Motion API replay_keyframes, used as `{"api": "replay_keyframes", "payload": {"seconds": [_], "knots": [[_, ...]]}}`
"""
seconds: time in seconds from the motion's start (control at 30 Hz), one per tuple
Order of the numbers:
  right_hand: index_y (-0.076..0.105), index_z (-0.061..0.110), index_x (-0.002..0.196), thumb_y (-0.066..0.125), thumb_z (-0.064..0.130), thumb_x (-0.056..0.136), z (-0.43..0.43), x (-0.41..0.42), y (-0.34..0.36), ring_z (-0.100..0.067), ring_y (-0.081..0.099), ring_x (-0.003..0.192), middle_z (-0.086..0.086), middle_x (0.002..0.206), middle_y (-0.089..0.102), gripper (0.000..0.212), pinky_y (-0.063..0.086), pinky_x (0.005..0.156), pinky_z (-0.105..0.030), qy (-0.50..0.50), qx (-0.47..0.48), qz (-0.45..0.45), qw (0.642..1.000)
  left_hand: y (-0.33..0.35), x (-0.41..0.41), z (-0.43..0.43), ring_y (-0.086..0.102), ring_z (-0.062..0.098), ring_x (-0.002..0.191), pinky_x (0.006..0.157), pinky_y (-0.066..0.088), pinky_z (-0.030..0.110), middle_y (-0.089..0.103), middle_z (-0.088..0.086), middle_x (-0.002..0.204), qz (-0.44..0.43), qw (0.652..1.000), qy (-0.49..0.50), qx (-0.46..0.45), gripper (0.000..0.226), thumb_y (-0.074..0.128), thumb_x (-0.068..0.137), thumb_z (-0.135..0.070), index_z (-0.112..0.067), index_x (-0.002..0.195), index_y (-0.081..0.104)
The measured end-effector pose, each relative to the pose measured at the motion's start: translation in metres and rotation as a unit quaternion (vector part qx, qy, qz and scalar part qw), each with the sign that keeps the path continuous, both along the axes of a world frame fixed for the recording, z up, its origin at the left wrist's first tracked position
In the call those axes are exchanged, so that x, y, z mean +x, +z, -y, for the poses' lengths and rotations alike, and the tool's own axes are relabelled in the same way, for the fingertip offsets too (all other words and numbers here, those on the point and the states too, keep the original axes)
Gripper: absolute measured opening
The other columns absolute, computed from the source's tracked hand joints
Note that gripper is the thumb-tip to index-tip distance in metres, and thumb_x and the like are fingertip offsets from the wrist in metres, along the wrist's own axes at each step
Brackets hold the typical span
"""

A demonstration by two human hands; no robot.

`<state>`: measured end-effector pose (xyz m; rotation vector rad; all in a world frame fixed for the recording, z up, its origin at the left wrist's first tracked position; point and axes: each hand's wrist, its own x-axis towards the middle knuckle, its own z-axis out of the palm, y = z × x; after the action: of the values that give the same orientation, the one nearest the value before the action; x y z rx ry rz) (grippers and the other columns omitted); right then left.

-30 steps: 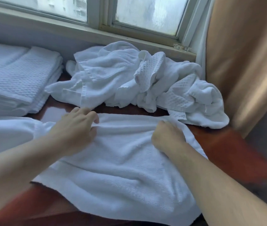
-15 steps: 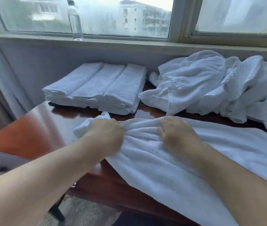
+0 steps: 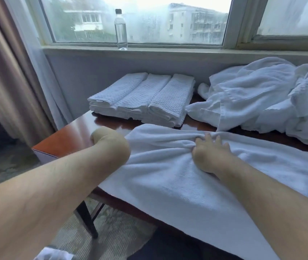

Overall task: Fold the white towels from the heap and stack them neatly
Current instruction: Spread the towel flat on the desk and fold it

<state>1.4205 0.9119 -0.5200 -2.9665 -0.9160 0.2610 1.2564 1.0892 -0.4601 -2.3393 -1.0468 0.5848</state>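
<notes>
On the towel [image 3: 168, 188], left hand [image 3: 112, 145] grips its end; right hand [image 3: 211, 155] presses flat.

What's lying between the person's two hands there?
Only the white towel, bunched into wrinkles, runs from the left hand to the right hand; the head view shows it.
</notes>
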Motion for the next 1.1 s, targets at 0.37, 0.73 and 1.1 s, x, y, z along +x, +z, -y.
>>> {"api": "replay_keyframes", "payload": {"seconds": [0.37,0.73,1.1], "knots": [[0.06,0.02,0.128,0.048,0.038,0.096,-0.037,-0.03,-0.004,-0.025,0.03,0.137,-0.002,0.153,0.04,0.039,0.026,0.112,-0.036,0.175,0.172,0.084,0.966,-0.017,0.024,-0.06,0.068,0.017,0.082,0.073,0.055,0.033,0.073,-0.004,0.087,0.348,0.859,-0.017,-0.374,0.039,0.078,0.075,-0.05,-0.018,0.098,0.074],[0.003,0.008,0.16,0.04,0.048,0.099,-0.086,-0.034,-0.011,-0.027,0.005,0.153,-0.004,0.168,-0.01,0.082,0.014,0.122,-0.042,0.062,0.188,0.044,0.979,0.007,0.011,-0.089,0.074,0.023,0.091,0.071,0.058,0.033,0.076,0.005,0.099,0.311,0.689,-0.061,-0.652,0.025,0.08,0.075,-0.033,-0.025,0.097,0.072],[0.07,0.018,0.106,0.062,0.029,0.09,-0.097,-0.051,0.001,-0.029,0.056,0.107,-0.003,0.11,0.064,0.021,0.046,0.091,-0.039,0.172,0.258,0.126,0.942,-0.005,0.029,-0.1,0.045,0.024,0.115,0.092,0.038,0.035,0.051,0.002,0.117,0.524,0.82,-0.18,-0.143,0.04,0.061,0.081,-0.01,-0.024,0.118,0.055]]}}
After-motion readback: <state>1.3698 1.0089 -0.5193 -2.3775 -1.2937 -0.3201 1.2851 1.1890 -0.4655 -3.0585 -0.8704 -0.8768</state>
